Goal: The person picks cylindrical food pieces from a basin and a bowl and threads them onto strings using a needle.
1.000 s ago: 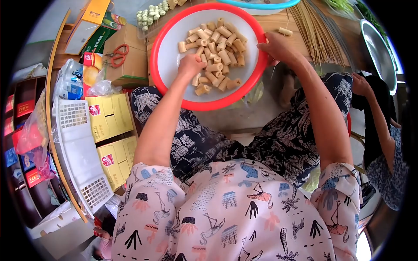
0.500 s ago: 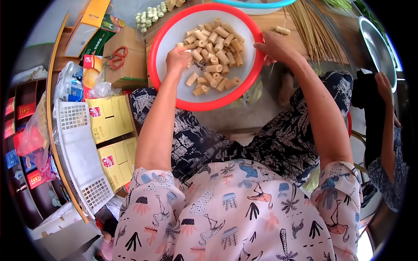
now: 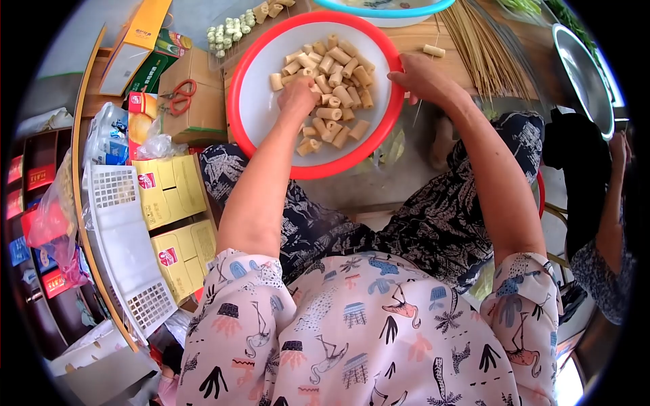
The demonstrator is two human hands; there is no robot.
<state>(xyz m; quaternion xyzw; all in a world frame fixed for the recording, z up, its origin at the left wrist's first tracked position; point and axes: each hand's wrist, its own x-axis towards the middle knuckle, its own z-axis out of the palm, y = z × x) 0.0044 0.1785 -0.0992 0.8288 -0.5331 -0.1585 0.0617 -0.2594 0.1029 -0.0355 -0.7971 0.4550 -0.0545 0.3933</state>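
Observation:
A white basin with a red rim (image 3: 239,95) holds a heap of short, tan, hollow food tubes (image 3: 342,95). Inside it, my left hand (image 3: 298,100) is closed at the left side of the heap, fingers curled on a food tube that they partly hide. My right hand (image 3: 423,76) is at the rim's right side, closed round a thin skewer (image 3: 416,114) whose lower end shows below the hand. Above that hand, one tan tube (image 3: 434,51) sits crosswise on the skewer.
Many bare skewers (image 3: 484,54) lie on the wooden table, right. A blue-rimmed basin (image 3: 386,9) and a tray of skewered pale-green pieces (image 3: 230,32) are at the back. Scissors (image 3: 181,98) rest on a carton, left. Another person's arm (image 3: 615,196) is at far right.
My left hand has moved right and slightly down, deeper into the heap of tubes. The basin has tilted or shifted slightly; my right hand stays by its rim with the skewer.

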